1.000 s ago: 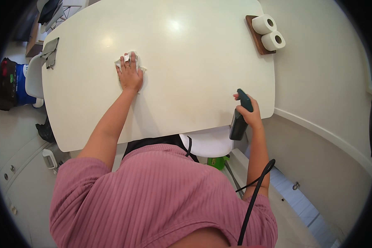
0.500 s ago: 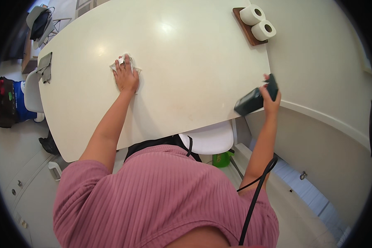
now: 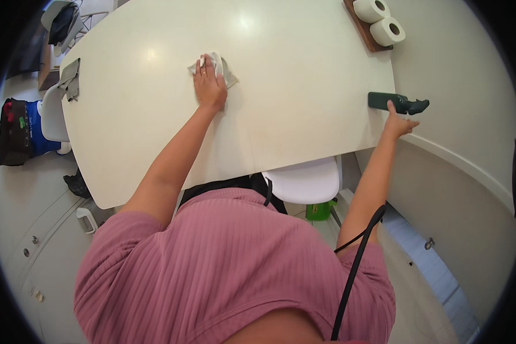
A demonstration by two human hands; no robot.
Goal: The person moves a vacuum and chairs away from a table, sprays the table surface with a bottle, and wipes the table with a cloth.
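A pale grey-and-white cloth (image 3: 229, 74) lies bunched on the white table (image 3: 292, 109). My left hand (image 3: 210, 83) presses down on it, fingers forward, with a bit of the cloth showing between them. At the table's right edge, by the wall, is a dark green spray bottle (image 3: 386, 101) with a black trigger head. My right hand (image 3: 398, 123) is beside the bottle; the thumb is against or very near its side, and the other fingers reach out under the head, not wrapped round it.
Two white paper rolls (image 3: 387, 31) stand on a wooden tray (image 3: 362, 26) at the far right. A grey cloth (image 3: 70, 79) hangs over the left table edge. A white chair (image 3: 304, 180) is tucked under the near edge. Bags (image 3: 17, 132) stand on the left.
The bottle, tilted in my right hand before, now points away along the table's right edge, and that hand's fingers have loosened. My left hand and cloth have slid to the right and farther away.
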